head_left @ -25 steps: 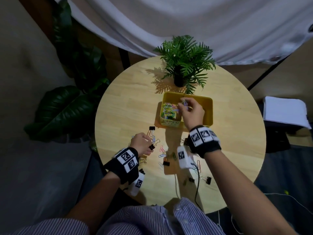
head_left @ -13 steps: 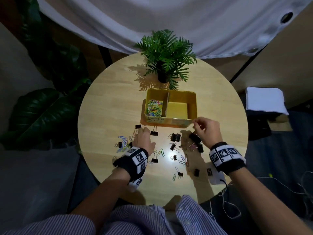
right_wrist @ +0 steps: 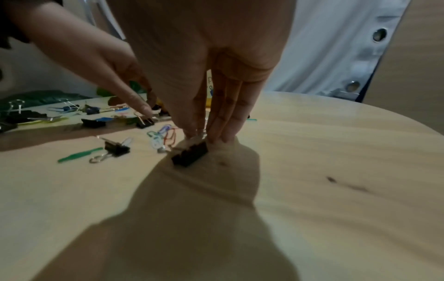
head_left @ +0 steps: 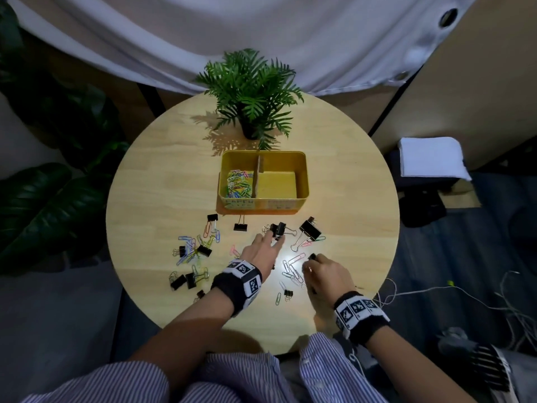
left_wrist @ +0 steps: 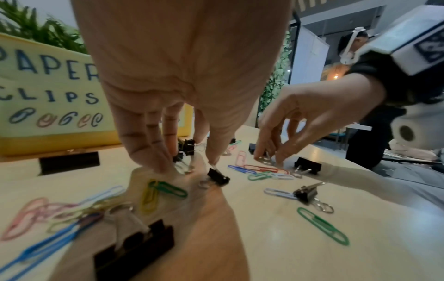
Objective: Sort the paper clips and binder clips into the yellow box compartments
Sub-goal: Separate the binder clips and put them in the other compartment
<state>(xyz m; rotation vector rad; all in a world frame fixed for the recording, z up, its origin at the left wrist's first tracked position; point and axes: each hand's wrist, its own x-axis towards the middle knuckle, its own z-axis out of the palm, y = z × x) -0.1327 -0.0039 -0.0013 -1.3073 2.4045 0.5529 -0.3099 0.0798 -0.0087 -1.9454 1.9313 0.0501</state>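
The yellow box stands mid-table; its left compartment holds coloured paper clips and its right one shows a bare floor. Loose paper clips and black binder clips lie scattered in front of it. My left hand reaches down with straight fingers beside a black binder clip, thumb and fingertips on either side of its wire handles, not closed. My right hand pinches the handles of another black binder clip that rests on the table near the front edge.
A potted fern stands just behind the box. More clips lie in a cluster at the left front. The round table's edge is close to my right hand, with cables beyond it.
My right hand has come back from the box to the near side of the table and taken hold of a binder clip. My left hand has moved right, towards the middle clips.
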